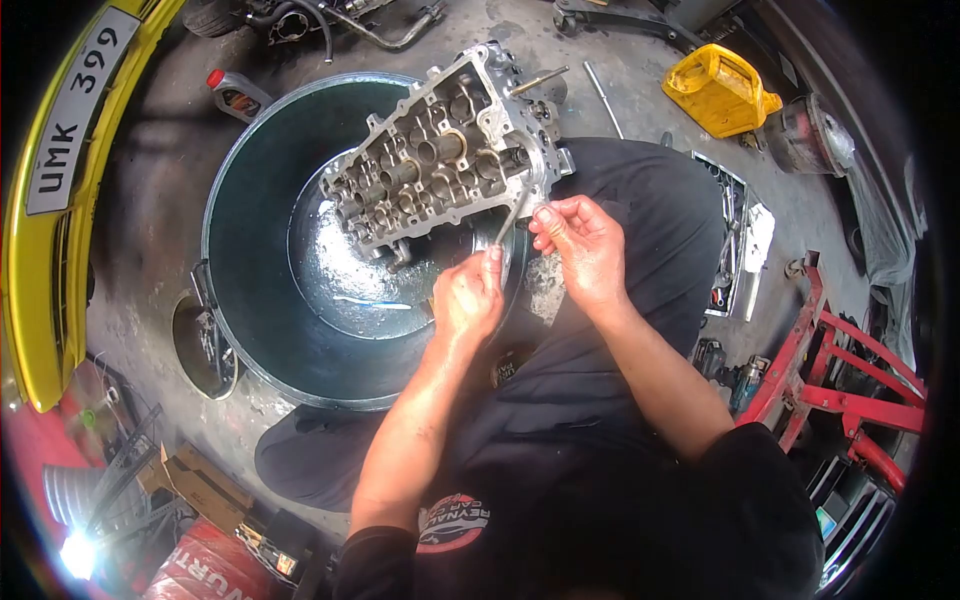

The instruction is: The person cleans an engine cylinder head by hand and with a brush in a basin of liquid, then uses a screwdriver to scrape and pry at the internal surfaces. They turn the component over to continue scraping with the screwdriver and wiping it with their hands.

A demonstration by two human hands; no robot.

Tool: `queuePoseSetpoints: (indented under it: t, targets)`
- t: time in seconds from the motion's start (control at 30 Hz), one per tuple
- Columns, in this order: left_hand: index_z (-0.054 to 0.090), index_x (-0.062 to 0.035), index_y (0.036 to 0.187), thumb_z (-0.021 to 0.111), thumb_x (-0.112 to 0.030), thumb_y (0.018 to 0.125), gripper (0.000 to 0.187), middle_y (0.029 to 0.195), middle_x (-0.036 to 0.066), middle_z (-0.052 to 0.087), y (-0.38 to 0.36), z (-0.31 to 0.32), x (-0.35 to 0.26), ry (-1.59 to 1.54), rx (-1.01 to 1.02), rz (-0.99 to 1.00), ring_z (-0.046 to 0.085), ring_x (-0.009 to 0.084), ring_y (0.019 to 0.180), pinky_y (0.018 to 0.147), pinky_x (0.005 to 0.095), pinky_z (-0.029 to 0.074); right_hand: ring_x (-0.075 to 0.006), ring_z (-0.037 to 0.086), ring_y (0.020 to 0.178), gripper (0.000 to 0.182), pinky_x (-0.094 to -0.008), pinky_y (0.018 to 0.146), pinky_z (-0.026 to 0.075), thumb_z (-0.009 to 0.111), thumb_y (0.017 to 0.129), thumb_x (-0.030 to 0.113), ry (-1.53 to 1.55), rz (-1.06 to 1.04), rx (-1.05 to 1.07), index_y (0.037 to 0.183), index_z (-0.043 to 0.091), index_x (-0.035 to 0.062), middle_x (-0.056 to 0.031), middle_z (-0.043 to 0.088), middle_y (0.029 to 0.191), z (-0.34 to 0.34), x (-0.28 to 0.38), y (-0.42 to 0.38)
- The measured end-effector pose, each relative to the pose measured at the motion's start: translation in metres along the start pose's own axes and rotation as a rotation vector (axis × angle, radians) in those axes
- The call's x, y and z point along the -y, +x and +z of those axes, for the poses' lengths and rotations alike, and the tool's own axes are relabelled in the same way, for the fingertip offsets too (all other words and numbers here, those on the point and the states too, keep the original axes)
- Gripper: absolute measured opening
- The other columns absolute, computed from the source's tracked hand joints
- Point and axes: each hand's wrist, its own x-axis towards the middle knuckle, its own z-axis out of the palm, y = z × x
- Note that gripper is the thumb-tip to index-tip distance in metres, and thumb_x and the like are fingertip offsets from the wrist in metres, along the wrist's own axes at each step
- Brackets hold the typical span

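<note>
Handwork near casting's edge, we judge. Our left hand (465, 300) pinches a thin grey rod (512, 221); right hand (592, 255) curled, contents unclear. Silvery many-bored metal cylinder head (440, 150) just beyond grip, above dark round tub (240, 250). Calls for steady fingers.

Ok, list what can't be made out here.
All in the head view:
Rod, lower end: hidden by left hand.
Inside the right hand: hidden by curled fingers.
Tub floor beneath engine part: blocked by it.
Bottle label: too small.
Yellow bumper: cut off, left edge.
</note>
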Motion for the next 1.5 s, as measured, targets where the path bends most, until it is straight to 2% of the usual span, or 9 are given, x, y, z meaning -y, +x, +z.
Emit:
queuePoseSetpoints:
  t: [0.27, 0.5, 0.63, 0.8, 0.83, 1.1, 1.3, 1.4, 1.5]
  targets:
    - [0.062, -0.0029, 0.077, 0.048, -0.037, 0.108, 0.048, 0.073, 0.024, 0.065, 0.003, 0.002, 0.011, 0.085, -0.027, 0.183, 0.065, 0.0477, 0.076, 0.069, 0.0555, 0.05, -0.0114, 0.066, 0.072, 0.013, -0.0247, 0.067, 0.052, 0.071, 0.099, 0.01, 0.016, -0.003, 0.027, 0.102, 0.066, -0.0007, -0.009, 0.073, 0.09, -0.003, -0.001, 0.002]
    - [0.066, -0.0042, 0.083, 0.049, -0.038, 0.107, 0.045, 0.078, 0.023, 0.068, -0.004, -0.032, -0.005, 0.246, 0.124, 0.116, 0.067, 0.0475, 0.075, 0.068, 0.0551, 0.052, -0.0109, 0.066, 0.075, 0.014, -0.0245, 0.068, 0.052, 0.073, 0.097, 0.009, 0.14, -0.02, 0.07, 0.103, 0.065, -0.0007, -0.0083, 0.073, 0.092, -0.004, -0.011, 0.001]
    - [0.066, -0.0056, 0.091, 0.055, -0.025, 0.105, 0.026, 0.08, 0.024, 0.069, 0.001, -0.096, -0.043, 0.395, 0.163, 0.107, 0.069, 0.0446, 0.077, 0.069, 0.0513, 0.054, -0.0079, 0.065, 0.076, 0.018, -0.0236, 0.068, 0.053, 0.078, 0.094, 0.01, 0.169, -0.062, 0.02, 0.102, 0.067, -0.0013, -0.0053, 0.073, 0.091, 0.003, -0.009, -0.007]
    - [0.064, -0.0028, 0.095, 0.067, -0.004, 0.092, 0.005, 0.079, 0.016, 0.066, 0.037, -0.154, -0.099, 0.617, 0.101, 0.371, 0.067, 0.0375, 0.077, 0.066, 0.0473, 0.053, -0.0064, 0.063, 0.072, 0.021, -0.0235, 0.064, 0.052, 0.079, 0.094, 0.014, 0.059, -0.09, -0.018, 0.1, 0.066, -0.0013, -0.0037, 0.071, 0.085, 0.009, -0.014, -0.001]
    - [0.063, -0.0033, 0.091, 0.069, -0.006, 0.09, 0.007, 0.075, 0.014, 0.064, 0.046, -0.157, -0.115, 0.773, 0.122, 0.484, 0.065, 0.0358, 0.077, 0.066, 0.0472, 0.052, -0.0059, 0.061, 0.072, 0.021, -0.023, 0.065, 0.051, 0.078, 0.094, 0.014, 0.032, -0.101, -0.016, 0.1, 0.065, -0.0011, -0.0033, 0.07, 0.086, 0.009, -0.014, 0.0]
    - [0.061, -0.0073, 0.083, 0.054, -0.047, 0.105, 0.046, 0.071, 0.017, 0.066, 0.111, -0.125, -0.186, 1.349, 0.419, 0.387, 0.066, 0.0423, 0.071, 0.065, 0.051, 0.051, -0.0036, 0.06, 0.067, 0.023, -0.0234, 0.058, 0.05, 0.082, 0.09, 0.011, 0.027, -0.119, -0.023, 0.09, 0.065, -0.0035, -0.0029, 0.068, 0.076, 0.008, -0.004, 0.001]
    - [0.063, -0.0089, 0.083, 0.052, -0.048, 0.105, 0.046, 0.068, 0.015, 0.067, 0.124, -0.124, -0.188, 1.419, 0.576, 0.446, 0.068, 0.0392, 0.068, 0.061, 0.05, 0.053, -0.0037, 0.062, 0.068, 0.023, -0.0236, 0.058, 0.051, 0.083, 0.089, 0.01, 0.037, -0.153, -0.003, 0.09, 0.065, -0.0037, -0.0058, 0.068, 0.075, 0.003, 0.0, 0.003]
    - [0.063, -0.0093, 0.084, 0.052, -0.048, 0.105, 0.045, 0.067, 0.013, 0.067, 0.131, -0.123, -0.196, 1.453, 0.577, 0.469, 0.069, 0.0369, 0.066, 0.059, 0.049, 0.054, -0.0187, 0.068, 0.06, 0.027, -0.0326, 0.056, 0.051, 0.083, 0.089, 0.022, 0.111, -0.141, -0.048, 0.086, 0.067, 0.0008, -0.0111, 0.069, 0.07, 0.006, 0.0, 0.005]
    - [0.062, -0.0096, 0.082, 0.055, -0.046, 0.104, 0.043, 0.065, 0.012, 0.066, 0.12, -0.123, -0.198, 1.471, 0.621, 0.505, 0.069, 0.0358, 0.063, 0.057, 0.0479, 0.054, -0.0194, 0.068, 0.06, 0.026, -0.0329, 0.056, 0.051, 0.084, 0.088, 0.021, 0.098, -0.129, -0.042, 0.086, 0.067, 0.0009, -0.0114, 0.069, 0.07, 0.005, -0.002, 0.005]
